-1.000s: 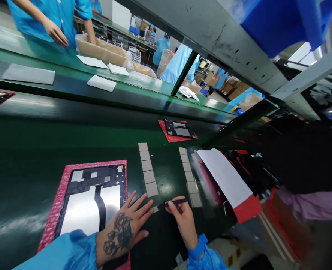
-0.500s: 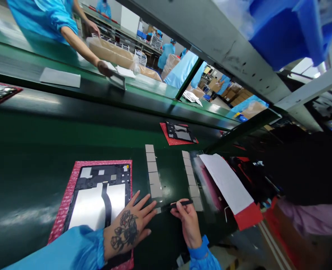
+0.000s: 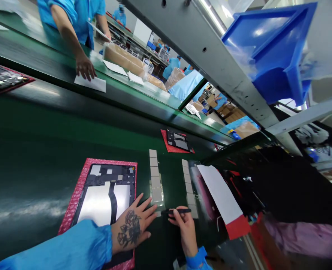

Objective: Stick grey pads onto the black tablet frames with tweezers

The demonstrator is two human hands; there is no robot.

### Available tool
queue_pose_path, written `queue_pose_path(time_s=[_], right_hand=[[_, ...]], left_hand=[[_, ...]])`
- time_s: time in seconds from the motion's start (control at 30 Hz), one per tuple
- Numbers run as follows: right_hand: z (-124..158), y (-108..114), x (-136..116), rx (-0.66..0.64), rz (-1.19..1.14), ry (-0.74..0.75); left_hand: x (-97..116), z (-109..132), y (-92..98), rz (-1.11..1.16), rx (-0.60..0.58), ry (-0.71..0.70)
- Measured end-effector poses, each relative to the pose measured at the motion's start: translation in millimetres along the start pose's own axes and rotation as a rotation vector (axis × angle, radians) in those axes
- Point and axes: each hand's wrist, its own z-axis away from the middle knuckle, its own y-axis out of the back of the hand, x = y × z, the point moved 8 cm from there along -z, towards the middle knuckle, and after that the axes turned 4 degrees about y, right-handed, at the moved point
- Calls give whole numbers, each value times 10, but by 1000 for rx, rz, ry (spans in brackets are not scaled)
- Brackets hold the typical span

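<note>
My left hand (image 3: pixel 133 225), with a floral tattoo on its back, lies flat on the dark green belt with its fingers spread. Its fingertips are close to the lower end of a row of small grey pads (image 3: pixel 156 183). A second row of grey pads (image 3: pixel 187 183) runs to the right. My right hand (image 3: pixel 184 232) pinches a slim black tool (image 3: pixel 177 211), perhaps tweezers, whose tip points at the lowest pads. Left of my hands, a tablet back panel (image 3: pixel 106 195) with a silver sheet and black frame lies on a pink mat (image 3: pixel 73 202).
Farther along the belt, another panel lies on a red mat (image 3: pixel 178 141). A white sheet with a red end (image 3: pixel 219 193) lies to the right. Across the belt, a co-worker's hand (image 3: pixel 84 67) rests on white paper. A blue plastic bin (image 3: pixel 269 56) hangs above on a grey metal beam (image 3: pixel 211 48).
The head view has tilted, bringing more of the blue bin into view. My hands hold nearly the same pose. The co-worker's hand has moved left and now rests on a white sheet.
</note>
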Motion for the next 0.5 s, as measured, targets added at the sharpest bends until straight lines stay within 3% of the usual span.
queue_pose_path(time_s=[0.4,0.5], right_hand=[[-23,-6,81,-133,-91,-83],[-53,-10,80,-175,-108,-72]], left_hand=[[-115,-79,-319,-82,-12,4],[-119,-74,-332,-124,35,-7]])
